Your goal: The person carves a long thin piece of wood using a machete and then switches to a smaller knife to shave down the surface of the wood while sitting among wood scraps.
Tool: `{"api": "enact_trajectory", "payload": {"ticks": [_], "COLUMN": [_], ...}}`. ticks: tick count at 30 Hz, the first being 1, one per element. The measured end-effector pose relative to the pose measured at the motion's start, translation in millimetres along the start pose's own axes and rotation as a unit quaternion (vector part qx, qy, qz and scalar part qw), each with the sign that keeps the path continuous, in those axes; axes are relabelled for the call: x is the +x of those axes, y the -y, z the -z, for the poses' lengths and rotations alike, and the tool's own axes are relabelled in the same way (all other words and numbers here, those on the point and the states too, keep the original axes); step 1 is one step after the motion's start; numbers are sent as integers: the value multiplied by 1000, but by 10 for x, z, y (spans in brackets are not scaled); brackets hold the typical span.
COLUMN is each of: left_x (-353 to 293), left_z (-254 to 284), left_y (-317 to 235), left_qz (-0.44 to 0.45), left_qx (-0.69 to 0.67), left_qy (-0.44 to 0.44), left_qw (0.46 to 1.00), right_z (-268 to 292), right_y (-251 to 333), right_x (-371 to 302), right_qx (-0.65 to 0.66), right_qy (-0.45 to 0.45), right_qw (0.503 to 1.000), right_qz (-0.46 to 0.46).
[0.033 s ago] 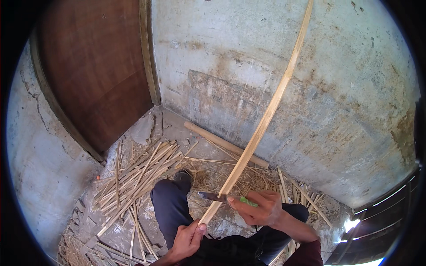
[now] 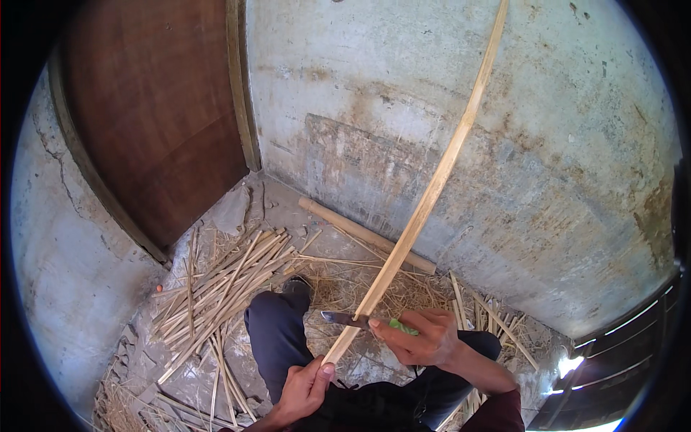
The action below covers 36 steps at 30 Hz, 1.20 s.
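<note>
A long pale bamboo strip [image 2: 412,229] slants up and away from my lap, its far end leaving the top of the view. Its near end is pinched between the thumb and fingers of my left hand [image 2: 306,389]. My right hand [image 2: 426,338] is wrapped round a knife [image 2: 337,317] with a bright green handle part showing. The knife's dark blade lies across the strip a little above my left hand, its tip pointing left. Where exactly the edge meets the strip is too small to make out.
Many split bamboo sticks [image 2: 216,288] are heaped on the floor at the left. A thick bamboo pole [image 2: 367,234] lies along the stained wall [image 2: 403,108]. Shavings [image 2: 335,288] litter the floor between my legs. More sticks [image 2: 507,324] lie at the right. A brown door [image 2: 151,108] stands far left.
</note>
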<state>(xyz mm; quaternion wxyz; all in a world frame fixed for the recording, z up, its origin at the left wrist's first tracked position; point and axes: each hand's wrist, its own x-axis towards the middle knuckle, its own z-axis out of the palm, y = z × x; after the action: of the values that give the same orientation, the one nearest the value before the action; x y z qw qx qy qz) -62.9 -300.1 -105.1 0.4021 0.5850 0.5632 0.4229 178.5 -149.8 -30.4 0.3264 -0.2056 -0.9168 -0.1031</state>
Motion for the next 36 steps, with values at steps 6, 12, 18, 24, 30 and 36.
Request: {"api": "enact_trajectory", "payload": {"ticks": [6, 12, 18, 24, 30, 36], "left_x": [18, 42, -107, -39, -10, 22], "left_z": [39, 59, 67, 76, 125, 60], "left_y": [-71, -70, 35, 61, 252, 325], "left_qz": [10, 7, 24, 46, 134, 141], "left_qx": [-16, -20, -23, -78, -286, -333], "left_qy": [-4, -4, 14, 77, 152, 169], "left_qw": [1000, 1000, 999, 993, 936, 917], "right_z": [32, 135, 902, 568, 208, -81], "right_y": [-50, -124, -1491, -899, -621, -511], "right_x": [46, 113, 106, 77, -34, 95], "right_qx": [-20, -64, -81, 69, 386, 533], "right_qy": [-15, 1, -188, -190, -157, -120], "right_qw": [1000, 998, 913, 914, 818, 746], "right_qz": [17, 22, -354, -351, -397, -380]}}
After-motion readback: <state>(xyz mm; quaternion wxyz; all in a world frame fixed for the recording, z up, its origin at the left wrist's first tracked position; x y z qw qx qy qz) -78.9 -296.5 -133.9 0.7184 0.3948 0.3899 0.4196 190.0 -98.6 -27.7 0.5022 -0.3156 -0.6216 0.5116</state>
